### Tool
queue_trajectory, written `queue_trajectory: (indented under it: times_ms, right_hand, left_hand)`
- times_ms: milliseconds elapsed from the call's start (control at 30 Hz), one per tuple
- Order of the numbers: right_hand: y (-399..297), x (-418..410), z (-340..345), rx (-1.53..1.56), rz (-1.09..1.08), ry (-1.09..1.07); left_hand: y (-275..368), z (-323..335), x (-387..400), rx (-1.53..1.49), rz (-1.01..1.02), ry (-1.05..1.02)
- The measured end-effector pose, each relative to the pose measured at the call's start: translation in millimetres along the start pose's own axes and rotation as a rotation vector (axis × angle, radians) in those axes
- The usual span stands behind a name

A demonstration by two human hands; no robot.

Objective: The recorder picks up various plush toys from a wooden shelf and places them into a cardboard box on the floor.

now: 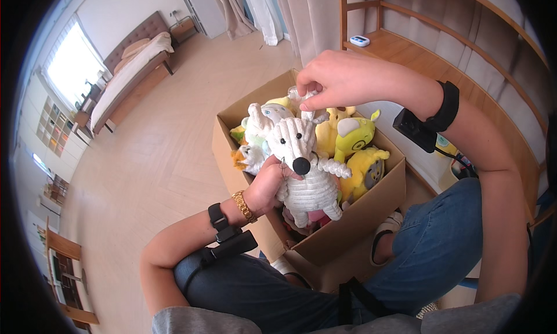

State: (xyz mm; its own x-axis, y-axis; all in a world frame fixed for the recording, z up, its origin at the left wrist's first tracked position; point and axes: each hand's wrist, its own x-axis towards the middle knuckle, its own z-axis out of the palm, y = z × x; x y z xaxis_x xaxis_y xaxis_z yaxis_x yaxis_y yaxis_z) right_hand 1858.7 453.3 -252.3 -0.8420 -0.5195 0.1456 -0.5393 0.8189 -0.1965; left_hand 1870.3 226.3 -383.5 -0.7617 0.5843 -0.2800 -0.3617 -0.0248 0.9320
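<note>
A white plush mouse (309,188) with a black nose and whiskers is held upright above an open cardboard box (348,227). My left hand (272,186) grips its side just below the head. My right hand (324,83) is at the top of the mouse's ear, thumb and fingers bent together; whether they pinch the ear is hard to tell. Inside the box lie several plush toys, among them a lime-green one (354,136), a yellow one with a grey face (363,173), a pale yellow one (329,131) and a white one with orange tufts (252,157).
To the right of the box stands a wooden shelf (417,59) with a small white-and-blue device (359,40) on it. My knees and feet are close to the box's near side. Wooden floor (174,138) stretches left towards a bed (130,73). Curtains hang behind.
</note>
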Motion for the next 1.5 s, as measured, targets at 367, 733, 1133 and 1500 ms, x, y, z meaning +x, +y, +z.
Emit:
queue_trajectory:
  times_ms: [367,733,1133,1500]
  right_hand:
    - [2,3,5,0.040,-0.151,-0.052]
    - [-9,6,16,0.117,-0.166,-0.138]
    - [-13,5,21,0.005,-0.201,-0.162]
    - [-8,3,18,0.038,-0.222,-0.217]
  left_hand:
    - [2,1,-1,0.023,0.001,-0.005]
    - [2,6,-4,-0.035,0.014,0.017]
    - [4,5,-4,0.042,-0.024,-0.002]
    - [3,5,-5,0.021,0.000,-0.014]
